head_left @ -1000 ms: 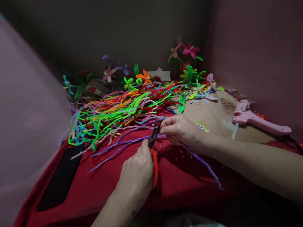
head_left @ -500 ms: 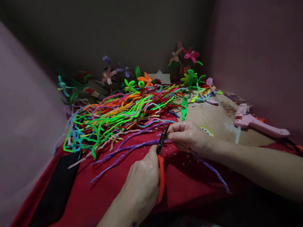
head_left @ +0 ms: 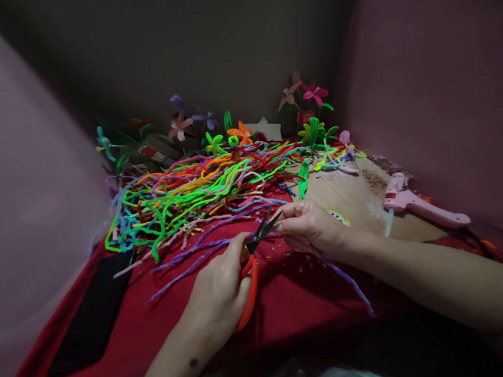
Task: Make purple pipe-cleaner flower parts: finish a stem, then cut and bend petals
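My left hand grips red-handled scissors with black blades, now spread apart and pointing up toward my right hand. My right hand pinches purple pipe cleaners just right of the blade tips; one strand trails down past my wrist toward the near edge. More purple strands lie on the red cloth to the left of the scissors. Behind them spreads a big heap of pipe cleaners in green, orange, pink and blue.
A pink glue gun lies on a cardboard sheet at the right, by a tape roll. Finished pipe-cleaner flowers stand along the back wall. A black flat object lies at the left on the cloth.
The scissor blades were closed on the purple strands and have opened. My left hand shifted slightly left and down; my right hand stayed in its pinch.
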### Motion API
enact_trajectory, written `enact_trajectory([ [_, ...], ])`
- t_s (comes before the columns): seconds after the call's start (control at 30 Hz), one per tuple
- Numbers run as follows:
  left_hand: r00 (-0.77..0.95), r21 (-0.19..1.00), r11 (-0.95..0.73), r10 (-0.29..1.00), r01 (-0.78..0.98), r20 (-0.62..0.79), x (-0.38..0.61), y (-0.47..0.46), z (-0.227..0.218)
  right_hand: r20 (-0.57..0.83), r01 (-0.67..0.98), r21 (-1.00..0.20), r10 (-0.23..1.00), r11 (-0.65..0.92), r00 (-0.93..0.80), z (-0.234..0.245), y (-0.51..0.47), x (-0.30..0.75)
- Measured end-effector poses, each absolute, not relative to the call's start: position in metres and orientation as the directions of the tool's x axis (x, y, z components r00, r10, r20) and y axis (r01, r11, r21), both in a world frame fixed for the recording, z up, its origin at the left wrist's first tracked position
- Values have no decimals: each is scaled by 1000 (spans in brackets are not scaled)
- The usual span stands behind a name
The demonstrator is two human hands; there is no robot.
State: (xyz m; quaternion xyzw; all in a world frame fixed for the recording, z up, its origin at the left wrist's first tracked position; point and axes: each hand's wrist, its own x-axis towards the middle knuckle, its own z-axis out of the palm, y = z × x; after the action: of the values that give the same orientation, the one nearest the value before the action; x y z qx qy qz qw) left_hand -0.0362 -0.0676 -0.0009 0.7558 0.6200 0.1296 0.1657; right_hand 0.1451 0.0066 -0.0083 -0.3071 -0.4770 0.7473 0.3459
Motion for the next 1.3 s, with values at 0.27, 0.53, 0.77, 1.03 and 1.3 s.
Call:
enact_trajectory([
  [0.27, 16, 584, -109, 987, 805, 162, -27, -73, -8, -94, -275, -910, 802, -310, -591, -1, 5, 146],
  [0.53, -395, 954, -27, 906, 297, 149, -33, -64, 11, -98, -251, -910, 759, -331, -644, -5, 8, 146],
  [0.77, -123, 987, -54, 992, -153, 35, -12, -51, 8, -102, -265, -858, 651, -440, -752, -8, 4, 146],
  [1.03, -86, 992, -90, 993, -91, 82, -12, -56, 8, -122, -224, -860, 611, -459, -783, -14, 4, 147],
  [1.3, -108, 958, -94, 986, 271, 128, -12, -67, 17, -240, 12, -942, 649, -335, -722, -9, 7, 145],
])
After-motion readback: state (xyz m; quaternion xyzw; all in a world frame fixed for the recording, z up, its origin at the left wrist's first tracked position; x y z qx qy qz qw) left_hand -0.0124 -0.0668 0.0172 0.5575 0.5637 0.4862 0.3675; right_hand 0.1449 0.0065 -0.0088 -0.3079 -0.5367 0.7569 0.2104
